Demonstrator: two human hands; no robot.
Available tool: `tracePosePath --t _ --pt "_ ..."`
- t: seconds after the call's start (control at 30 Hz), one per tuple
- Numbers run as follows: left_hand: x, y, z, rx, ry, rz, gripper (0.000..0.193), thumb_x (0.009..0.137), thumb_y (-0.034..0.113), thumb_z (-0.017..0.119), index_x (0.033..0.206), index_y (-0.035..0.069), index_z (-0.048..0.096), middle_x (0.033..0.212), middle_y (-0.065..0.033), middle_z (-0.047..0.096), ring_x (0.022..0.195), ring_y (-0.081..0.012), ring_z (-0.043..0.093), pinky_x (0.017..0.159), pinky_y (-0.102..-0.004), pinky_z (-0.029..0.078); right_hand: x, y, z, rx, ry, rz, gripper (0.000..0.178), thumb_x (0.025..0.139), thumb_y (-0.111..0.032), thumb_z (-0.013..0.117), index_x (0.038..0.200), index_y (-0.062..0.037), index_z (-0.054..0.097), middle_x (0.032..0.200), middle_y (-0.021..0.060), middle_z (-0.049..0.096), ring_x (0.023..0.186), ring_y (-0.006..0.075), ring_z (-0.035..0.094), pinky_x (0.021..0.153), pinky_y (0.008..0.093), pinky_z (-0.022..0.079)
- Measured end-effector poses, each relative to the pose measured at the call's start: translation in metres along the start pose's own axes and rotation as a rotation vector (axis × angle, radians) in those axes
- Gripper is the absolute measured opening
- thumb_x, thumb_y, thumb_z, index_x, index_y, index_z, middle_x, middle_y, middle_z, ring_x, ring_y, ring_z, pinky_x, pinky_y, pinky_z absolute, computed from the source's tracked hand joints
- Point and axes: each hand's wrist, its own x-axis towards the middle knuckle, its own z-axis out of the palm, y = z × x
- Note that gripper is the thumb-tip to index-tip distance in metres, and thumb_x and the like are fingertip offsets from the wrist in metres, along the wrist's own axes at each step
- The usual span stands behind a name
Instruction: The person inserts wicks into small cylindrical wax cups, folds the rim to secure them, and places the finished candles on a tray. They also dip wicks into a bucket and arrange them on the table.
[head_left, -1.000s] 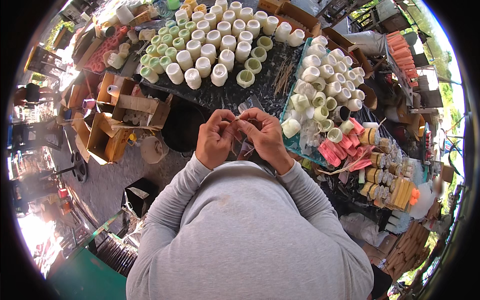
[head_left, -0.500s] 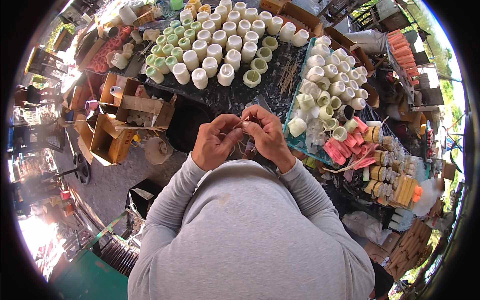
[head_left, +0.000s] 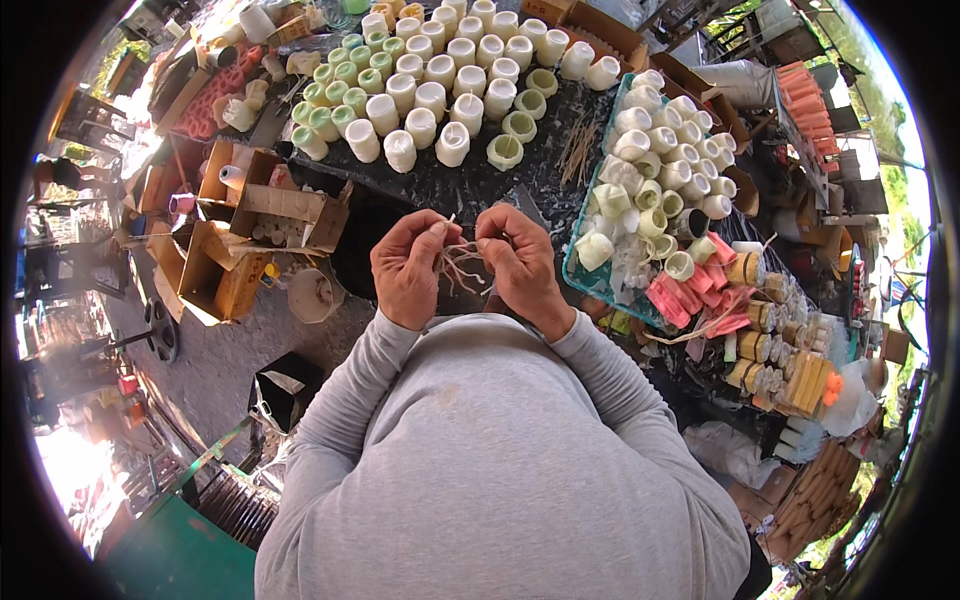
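Observation:
A small bunch of pale wicks [head_left: 461, 266] stretches between my hands in front of my belly, its loose ends hanging down. My left hand [head_left: 408, 268] pinches the wicks between thumb and forefinger, and one short end pokes up above the thumb. On the other side my right hand [head_left: 524, 268] pinches the bunch the same way, fingers curled in. The exact grip inside the fingers is partly hidden. Beyond my hands, rows of white candles [head_left: 430, 97] and pale green candles [head_left: 347, 73] stand on a black table [head_left: 440, 190].
A teal-edged tray [head_left: 572, 262] at the right holds many whitish cups. Pink candle pieces [head_left: 672, 300] and bundled yellowish blocks [head_left: 750, 350] lie nearer. Thin sticks [head_left: 577, 150] rest on the table. Cardboard boxes [head_left: 222, 277] and a whitish bucket [head_left: 315, 298] stand at the left.
My hands were close together at the fingertips; now they are apart, the left one moved leftward and the right one slightly rightward. More of the wicks shows between them.

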Motion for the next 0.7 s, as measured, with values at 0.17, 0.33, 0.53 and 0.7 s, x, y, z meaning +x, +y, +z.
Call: tracePosePath --t 0.17,0.33,0.53,0.7 --pt "-0.003 0.004 0.002 0.108 -0.107 -0.018 0.014 0.104 0.004 0.064 0.110 -0.004 0.073 0.095 -0.0048 0.074 0.083 -0.0081 0.067 0.074 -0.0223 0.056 -0.006 -0.007 -0.003 0.025 0.038 0.008 0.006 0.093 -0.001 0.069 0.098 -0.0006 0.066 0.093 0.0042 0.064 0.076 0.0106 0.058 0.067 0.0253 0.049" --pt "-0.001 0.007 0.003 0.072 -0.157 -0.098 0.014 0.101 0.006 0.067 0.108 -0.004 0.075 0.087 -0.0059 0.075 0.071 -0.0085 0.068 0.061 -0.0229 0.055 -0.003 -0.017 -0.014 -0.169 -0.031 -0.153 0.010 0.095 -0.006 0.072 0.101 -0.0003 0.066 0.095 0.0081 0.066 0.076 0.0177 0.063 0.067 0.0292 0.051" --pt "-0.001 0.005 0.003 0.255 -0.247 -0.036 0.012 0.103 0.005 0.063 0.108 -0.004 0.070 0.095 -0.0081 0.074 0.084 -0.0124 0.072 0.073 -0.0268 0.060 -0.003 -0.016 -0.024 -0.344 -0.106 -0.177 0.013 0.098 -0.012 0.067 0.099 0.0004 0.063 0.093 0.0104 0.064 0.077 0.0203 0.062 0.068 0.0349 0.050" --pt "0.005 -0.009 0.012 -0.347 -0.043 -0.145 0.009 0.107 0.009 0.059 0.113 0.001 0.060 0.094 -0.0060 0.068 0.082 -0.0118 0.068 0.073 -0.0265 0.057 -0.011 0.001 -0.017 -0.162 -0.045 0.047 0.011 0.102 -0.014 0.064 0.100 -0.0035 0.061 0.093 0.0058 0.064 0.069 0.0108 0.055 0.060 0.0269 0.045"
